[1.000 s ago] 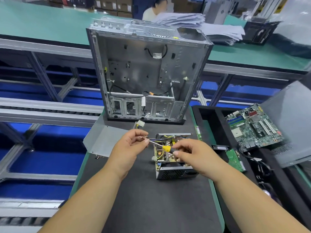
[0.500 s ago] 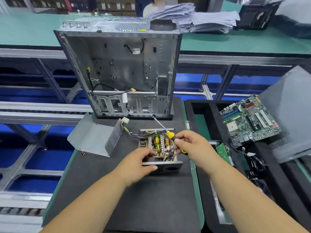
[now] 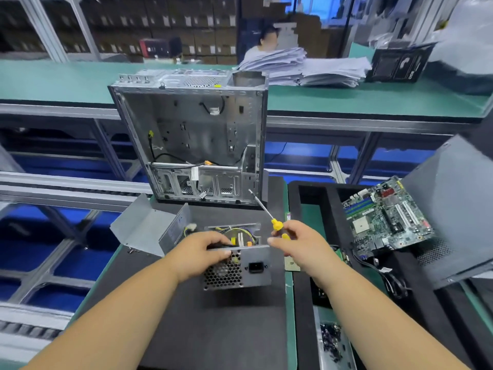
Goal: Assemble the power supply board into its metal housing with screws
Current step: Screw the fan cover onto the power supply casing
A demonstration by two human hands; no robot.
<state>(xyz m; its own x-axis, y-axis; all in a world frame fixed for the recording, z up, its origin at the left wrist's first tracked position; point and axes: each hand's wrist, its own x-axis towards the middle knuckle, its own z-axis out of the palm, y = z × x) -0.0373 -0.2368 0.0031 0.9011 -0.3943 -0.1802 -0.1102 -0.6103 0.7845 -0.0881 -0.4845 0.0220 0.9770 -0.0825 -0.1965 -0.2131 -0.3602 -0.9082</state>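
A black mat (image 3: 186, 329) is covering the tabotop, with the housing (image 3: 241, 265) lying at its centre (board (image 3: 241, 237) showing inside). The left hand (image 3: 198, 252) is gripping the housing's top edge at 9 o'clock. The right hand (image 3: 298, 243), at 3 o'clock, is pinching a yellow screwdriver (image 3: 269, 217), tip pointing toward 11 o'clock. An open case (image 3: 194, 137) is standing at 12.

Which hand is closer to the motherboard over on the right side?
Right. The right hand, holding the screwdriver, is just left of the motherboard; the left hand grips the housing, farther left.
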